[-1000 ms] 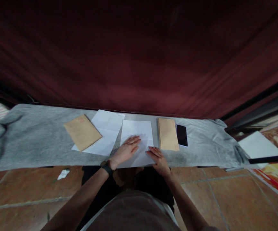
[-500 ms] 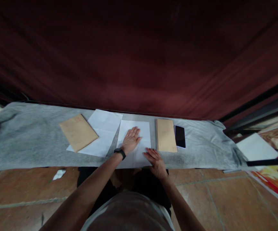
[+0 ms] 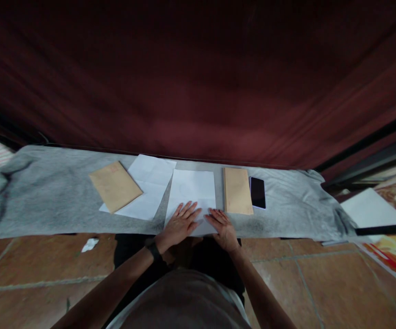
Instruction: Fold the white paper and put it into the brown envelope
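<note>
A creased white sheet of paper (image 3: 191,183) lies flat in front of me on the grey cloth. My left hand (image 3: 180,224), with a dark band at the wrist, rests open on the lower part of this sheet, fingers spread. Beside it, my right hand (image 3: 222,229) lies open with its fingertips at the sheet's lower right edge. Neither hand grips anything. To the left, a brown envelope (image 3: 115,186) partly covers other white paper (image 3: 153,183). Right of the sheet is a stack of brown envelopes (image 3: 238,191).
A dark-screened phone (image 3: 257,193) lies right of the envelope stack on the grey cloth (image 3: 290,205). Dark red fabric (image 3: 191,109) rises behind the narrow surface. A crumpled white scrap (image 3: 90,245) is on the tiled floor, and a white panel (image 3: 372,209) stands at far right.
My left hand has slid from the middle of the sheet down toward its near edge. My right hand has stayed nearly in place. The view has shifted slightly.
</note>
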The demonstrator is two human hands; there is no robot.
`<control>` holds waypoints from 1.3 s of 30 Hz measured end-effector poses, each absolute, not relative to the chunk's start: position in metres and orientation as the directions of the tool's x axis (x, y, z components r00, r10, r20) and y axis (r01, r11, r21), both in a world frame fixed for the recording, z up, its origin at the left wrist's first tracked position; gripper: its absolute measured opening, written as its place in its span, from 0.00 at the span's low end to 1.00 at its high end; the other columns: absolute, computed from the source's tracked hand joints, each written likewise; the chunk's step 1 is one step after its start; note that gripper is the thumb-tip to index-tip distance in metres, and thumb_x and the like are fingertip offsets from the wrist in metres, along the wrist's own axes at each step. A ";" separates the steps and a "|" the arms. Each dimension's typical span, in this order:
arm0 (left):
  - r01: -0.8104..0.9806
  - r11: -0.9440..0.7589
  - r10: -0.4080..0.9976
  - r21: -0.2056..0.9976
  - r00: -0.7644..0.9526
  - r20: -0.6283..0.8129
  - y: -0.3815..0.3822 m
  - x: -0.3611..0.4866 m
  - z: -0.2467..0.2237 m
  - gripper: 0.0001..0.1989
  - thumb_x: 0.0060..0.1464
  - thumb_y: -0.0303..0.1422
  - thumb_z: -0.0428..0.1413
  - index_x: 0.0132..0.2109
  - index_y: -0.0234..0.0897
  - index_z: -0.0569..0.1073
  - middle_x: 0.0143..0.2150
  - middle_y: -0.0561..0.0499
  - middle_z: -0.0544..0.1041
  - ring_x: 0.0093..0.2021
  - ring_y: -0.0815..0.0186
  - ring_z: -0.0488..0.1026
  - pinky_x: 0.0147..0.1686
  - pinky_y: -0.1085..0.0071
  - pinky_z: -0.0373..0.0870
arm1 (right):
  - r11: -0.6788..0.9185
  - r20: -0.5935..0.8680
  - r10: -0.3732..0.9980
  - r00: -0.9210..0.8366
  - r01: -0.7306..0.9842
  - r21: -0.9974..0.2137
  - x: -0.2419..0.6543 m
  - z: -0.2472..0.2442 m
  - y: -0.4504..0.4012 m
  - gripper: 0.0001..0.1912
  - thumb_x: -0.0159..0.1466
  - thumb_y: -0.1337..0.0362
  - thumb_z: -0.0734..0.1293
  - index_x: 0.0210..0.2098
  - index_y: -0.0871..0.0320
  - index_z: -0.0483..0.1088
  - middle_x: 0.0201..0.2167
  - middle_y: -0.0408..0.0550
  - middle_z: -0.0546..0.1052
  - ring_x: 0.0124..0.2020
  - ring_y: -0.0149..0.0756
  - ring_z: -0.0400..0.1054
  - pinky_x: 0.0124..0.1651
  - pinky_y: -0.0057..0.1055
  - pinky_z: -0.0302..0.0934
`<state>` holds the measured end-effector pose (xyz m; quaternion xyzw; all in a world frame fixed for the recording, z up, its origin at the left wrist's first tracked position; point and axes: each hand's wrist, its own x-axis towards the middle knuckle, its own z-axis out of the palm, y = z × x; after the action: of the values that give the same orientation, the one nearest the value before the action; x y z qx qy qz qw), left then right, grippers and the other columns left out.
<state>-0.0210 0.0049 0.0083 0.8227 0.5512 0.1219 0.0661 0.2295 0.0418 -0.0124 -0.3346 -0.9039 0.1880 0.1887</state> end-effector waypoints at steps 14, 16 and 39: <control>0.794 -0.286 0.957 0.536 0.207 0.204 -0.046 -0.100 0.012 0.17 0.63 0.29 0.49 0.53 0.43 0.77 0.56 0.49 0.78 0.58 0.62 0.74 0.60 0.60 0.71 | 0.655 0.284 0.690 -0.666 0.407 -0.637 0.232 -0.012 0.033 0.27 0.65 0.73 0.62 0.61 0.47 0.69 0.57 0.44 0.76 0.59 0.37 0.68 0.68 0.48 0.55; 0.753 -0.293 0.954 0.588 0.195 0.226 -0.053 -0.100 0.013 0.13 0.64 0.33 0.52 0.49 0.43 0.79 0.51 0.49 0.81 0.53 0.62 0.76 0.57 0.61 0.73 | 0.637 0.294 0.701 -0.650 0.384 -0.669 0.235 -0.012 0.028 0.25 0.65 0.72 0.62 0.60 0.47 0.70 0.56 0.44 0.77 0.58 0.38 0.70 0.67 0.47 0.58; 0.557 0.091 0.917 0.825 -0.371 0.149 -0.005 -0.082 0.033 0.18 0.58 0.49 0.52 0.31 0.40 0.70 0.26 0.56 0.70 0.28 0.67 0.67 0.31 0.72 0.64 | 0.237 0.142 0.972 -0.189 0.773 -0.588 0.187 0.010 0.060 0.22 0.73 0.49 0.52 0.40 0.55 0.71 0.27 0.47 0.77 0.30 0.41 0.74 0.30 0.29 0.59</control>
<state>-0.0823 -0.0049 0.0333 0.5203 0.7083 0.4286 0.2095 0.1866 0.0600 0.0103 -0.5853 -0.7453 0.1980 0.2505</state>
